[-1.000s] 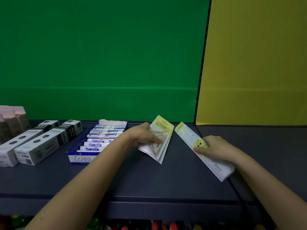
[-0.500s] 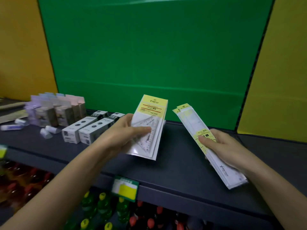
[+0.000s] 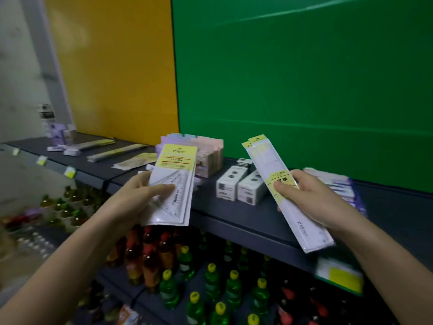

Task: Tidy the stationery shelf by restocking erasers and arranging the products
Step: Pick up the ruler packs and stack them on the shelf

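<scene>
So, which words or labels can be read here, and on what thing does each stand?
"定規": yellow label on the ruler pack in the right hand.
Print on the set-square pack in the left hand: too blurred to read.
Print on the white boxes and shelf tags: too small to read.

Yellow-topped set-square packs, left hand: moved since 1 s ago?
Yes. The yellow-topped set-square packs went leftward: earlier right of the white cartons, now left of them, held clear of the dark shelf by the left hand.
</scene>
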A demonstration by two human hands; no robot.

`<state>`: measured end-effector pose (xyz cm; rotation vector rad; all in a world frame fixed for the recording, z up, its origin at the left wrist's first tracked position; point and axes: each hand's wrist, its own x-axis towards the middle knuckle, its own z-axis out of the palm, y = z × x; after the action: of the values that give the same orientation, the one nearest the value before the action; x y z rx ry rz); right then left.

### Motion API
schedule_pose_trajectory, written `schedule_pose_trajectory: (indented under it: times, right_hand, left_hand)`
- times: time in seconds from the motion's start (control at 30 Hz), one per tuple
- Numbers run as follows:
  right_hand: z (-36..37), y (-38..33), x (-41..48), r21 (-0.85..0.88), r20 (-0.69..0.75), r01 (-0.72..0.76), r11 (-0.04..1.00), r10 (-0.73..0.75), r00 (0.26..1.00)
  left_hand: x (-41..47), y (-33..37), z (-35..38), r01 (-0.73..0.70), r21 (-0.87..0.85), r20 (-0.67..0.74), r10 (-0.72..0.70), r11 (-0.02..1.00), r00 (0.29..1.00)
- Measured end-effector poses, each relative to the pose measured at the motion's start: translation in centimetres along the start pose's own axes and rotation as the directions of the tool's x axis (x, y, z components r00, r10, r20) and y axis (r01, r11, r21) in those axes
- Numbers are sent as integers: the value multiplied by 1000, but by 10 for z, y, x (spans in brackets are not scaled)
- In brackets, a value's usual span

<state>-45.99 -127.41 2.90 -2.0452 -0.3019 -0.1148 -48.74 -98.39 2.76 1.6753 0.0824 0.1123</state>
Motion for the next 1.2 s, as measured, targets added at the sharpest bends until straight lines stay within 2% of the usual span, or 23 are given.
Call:
schedule_pose_trajectory:
  times: [0.2,0.47,0.7,0.97,1.2]
  right_hand:
    - [104,-47,28,36,81,52,998,-55,995]
    - [205,-92,86,82,93,83,993,-90,992]
    - [276,-110,148,15,71,87,996,-88,994]
    - [332,-134,218,-133,-44,128,983,-135,990]
    - [384,-153,275,-196,-63,78,977,-92,994]
  left_hand:
    - [5,-27,-115,40,13,-98,-38,999,994]
    - [26,-46,-208,36,-7,-223,-36,999,974]
    - [88,-57,-269,25,61,-224,-11,998,975]
    - [181,-49,-339,-17,93,-159,32,996,987]
    - [251,-43,-398,-50,115,-112,62,992,992]
